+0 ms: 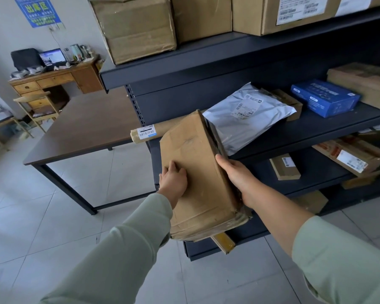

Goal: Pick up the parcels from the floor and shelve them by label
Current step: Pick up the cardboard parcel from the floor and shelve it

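Note:
A worn brown cardboard parcel (198, 163) is held up in front of the dark metal shelving (316, 126), tilted, its far end near the middle shelf's front edge. My left hand (173, 182) presses flat on its top face. My right hand (239, 178) grips its right side. No label shows on the visible faces. Behind it on the middle shelf lie a grey plastic mailer (248, 119) with a white label and a long cardboard tube (154, 131) with a barcode label.
The middle shelf also holds a blue box (325, 98) and brown boxes (364, 82). Large cartons (136, 29) fill the top shelf; smaller parcels (284, 166) sit lower. A dark table (83, 128) stands left, a wooden desk (57, 80) behind. The floor is tiled.

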